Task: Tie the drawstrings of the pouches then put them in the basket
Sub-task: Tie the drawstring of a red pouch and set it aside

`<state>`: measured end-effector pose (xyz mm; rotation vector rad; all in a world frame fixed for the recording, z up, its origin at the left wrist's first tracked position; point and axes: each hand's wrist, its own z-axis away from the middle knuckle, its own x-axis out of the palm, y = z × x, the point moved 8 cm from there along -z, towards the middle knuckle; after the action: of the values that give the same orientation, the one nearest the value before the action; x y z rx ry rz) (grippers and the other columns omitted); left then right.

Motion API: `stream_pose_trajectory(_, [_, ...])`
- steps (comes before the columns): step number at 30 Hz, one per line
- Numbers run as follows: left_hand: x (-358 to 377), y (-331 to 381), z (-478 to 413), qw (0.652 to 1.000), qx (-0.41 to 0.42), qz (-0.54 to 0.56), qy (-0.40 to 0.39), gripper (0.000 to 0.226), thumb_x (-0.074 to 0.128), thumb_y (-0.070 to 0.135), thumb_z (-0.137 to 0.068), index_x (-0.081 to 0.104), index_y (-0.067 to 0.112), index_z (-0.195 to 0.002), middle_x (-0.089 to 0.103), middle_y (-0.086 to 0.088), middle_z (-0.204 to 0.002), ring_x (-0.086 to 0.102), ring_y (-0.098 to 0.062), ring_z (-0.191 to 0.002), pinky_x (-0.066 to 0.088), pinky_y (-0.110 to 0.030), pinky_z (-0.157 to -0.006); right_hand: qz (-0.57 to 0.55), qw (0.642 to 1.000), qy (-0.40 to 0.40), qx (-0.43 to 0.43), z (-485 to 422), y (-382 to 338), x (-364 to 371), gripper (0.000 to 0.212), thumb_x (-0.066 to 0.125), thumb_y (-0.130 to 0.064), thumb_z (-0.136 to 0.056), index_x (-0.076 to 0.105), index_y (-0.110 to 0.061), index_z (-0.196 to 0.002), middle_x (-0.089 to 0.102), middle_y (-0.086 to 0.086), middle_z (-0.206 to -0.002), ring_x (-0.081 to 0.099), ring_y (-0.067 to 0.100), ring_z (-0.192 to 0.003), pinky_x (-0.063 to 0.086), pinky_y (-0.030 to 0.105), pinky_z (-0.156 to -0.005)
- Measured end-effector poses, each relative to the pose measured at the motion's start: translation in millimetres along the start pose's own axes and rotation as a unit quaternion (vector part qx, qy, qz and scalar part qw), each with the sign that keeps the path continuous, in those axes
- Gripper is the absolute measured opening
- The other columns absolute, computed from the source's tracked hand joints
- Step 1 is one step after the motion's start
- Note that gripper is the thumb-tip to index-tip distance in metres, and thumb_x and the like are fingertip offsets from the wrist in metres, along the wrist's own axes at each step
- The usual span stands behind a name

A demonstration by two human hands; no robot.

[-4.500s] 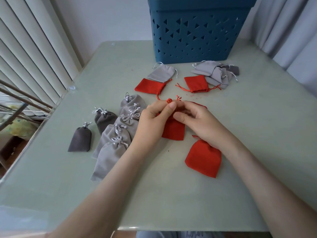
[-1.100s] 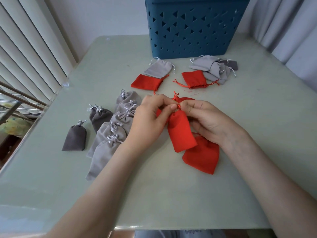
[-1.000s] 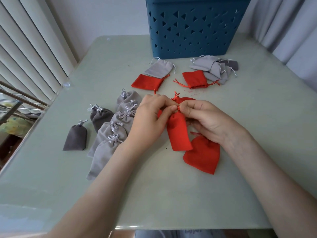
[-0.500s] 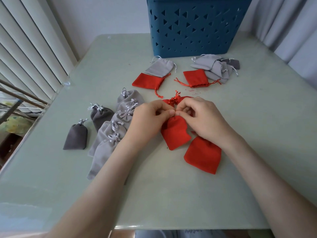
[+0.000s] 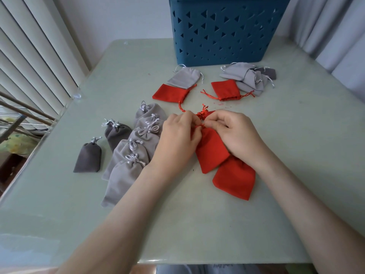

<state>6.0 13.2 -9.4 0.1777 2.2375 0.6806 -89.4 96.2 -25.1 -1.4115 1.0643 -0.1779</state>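
Observation:
A red pouch (image 5: 212, 151) lies on the table in the middle, its gathered neck pointing away from me. My left hand (image 5: 177, 141) and my right hand (image 5: 235, 133) both pinch its red drawstrings at the neck, fingertips almost meeting. A second red pouch (image 5: 234, 177) lies partly under it, near my right wrist. Behind my fingers sits another red pouch with a knotted top (image 5: 203, 113). The blue basket (image 5: 221, 30) with triangular holes stands at the far edge.
Several tied grey pouches (image 5: 136, 153) lie in a row to the left. Untied ones lie before the basket: a red pouch (image 5: 170, 92), a grey pouch (image 5: 183, 77), another red pouch (image 5: 225, 89) and a grey pile (image 5: 246, 77). Blinds hang left, curtains right.
The red pouch, held up and hanging a second ago, now lies lower on the table. Both hands came closer together at its neck.

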Motion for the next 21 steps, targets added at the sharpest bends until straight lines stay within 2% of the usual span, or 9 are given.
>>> stream_pose_trajectory(4, [-8.6,2.0,0.5,0.998,0.032,-0.012,0.057,0.006,0.057,0.011,-0.085,0.058,0.006,-0.086,0.06,-0.004,-0.078,0.046,-0.022,-0.074,0.034,-0.03,-0.069,-0.156,0.987,-0.03,0.004,1.6,-3.9,3.5,0.024,0.04,-0.013,-0.101,0.064,-0.009,-0.1,0.066,-0.005,-0.086,0.061,-0.001,-0.079,0.044,0.013,-0.073])
stream_pose_trajectory(6, [-9.7,5.1,1.5,0.997,0.051,-0.009,0.065,0.009,0.052,0.014,-0.088,0.057,0.006,-0.087,0.058,-0.004,-0.08,0.042,-0.02,-0.076,0.035,-0.032,-0.07,-0.223,0.973,-0.055,0.023,2.2,-3.5,6.1,0.027,0.037,-0.012,-0.102,0.064,-0.01,-0.103,0.067,-0.002,-0.088,0.061,0.003,-0.079,0.046,0.015,-0.072])
stream_pose_trajectory(11, [-11.2,14.5,6.5,0.992,0.097,0.023,0.074,0.006,0.05,0.015,-0.09,0.048,0.018,-0.094,0.059,-0.002,-0.087,0.041,-0.016,-0.082,0.035,-0.035,-0.073,-0.305,0.946,-0.083,0.069,2.1,1.1,11.9,0.022,0.049,-0.005,-0.094,0.067,-0.016,-0.088,0.071,-0.006,-0.076,0.063,0.004,-0.069,0.049,0.016,-0.068])
stream_pose_trajectory(14, [-16.8,19.6,8.5,0.989,0.111,0.034,0.095,0.008,0.05,0.017,-0.09,0.045,0.022,-0.095,0.06,-0.002,-0.086,0.041,-0.015,-0.082,0.033,-0.033,-0.072,-0.371,0.921,-0.083,0.086,-0.7,7.6,11.7,0.021,0.052,-0.014,-0.093,0.071,-0.014,-0.086,0.064,0.01,-0.081,0.06,0.012,-0.068,0.045,0.028,-0.072])
stream_pose_trajectory(16, [-17.4,21.3,9.4,0.987,0.12,0.051,0.094,0.009,0.05,0.016,-0.09,0.044,0.021,-0.096,0.059,-0.002,-0.087,0.042,-0.015,-0.082,0.034,-0.033,-0.072,-0.377,0.916,-0.101,0.091,-0.8,9.9,14.3,0.019,0.057,-0.019,-0.089,0.075,-0.017,-0.085,0.058,0.018,-0.09,0.059,0.015,-0.073,0.044,0.031,-0.075])
stream_pose_trajectory(18, [-17.1,21.5,10.0,0.987,0.12,0.059,0.093,0.009,0.05,0.016,-0.09,0.044,0.021,-0.096,0.059,-0.003,-0.087,0.043,-0.015,-0.082,0.035,-0.033,-0.073,-0.377,0.913,-0.123,0.091,-0.1,9.5,18.0,0.017,0.059,-0.018,-0.082,0.076,-0.02,-0.084,0.065,0.013,-0.088,0.06,0.014,-0.075,0.046,0.028,-0.074])
stream_pose_trajectory(21, [-17.9,19.6,9.6,0.988,0.11,0.055,0.097,0.007,0.049,0.018,-0.091,0.044,0.02,-0.095,0.056,-0.002,-0.084,0.041,-0.015,-0.081,0.035,-0.033,-0.072,-0.377,0.913,-0.136,0.071,1.1,5.3,20.3,0.018,0.061,-0.009,-0.083,0.075,-0.019,-0.084,0.068,0.006,-0.082,0.063,0.01,-0.07,0.05,0.022,-0.07])
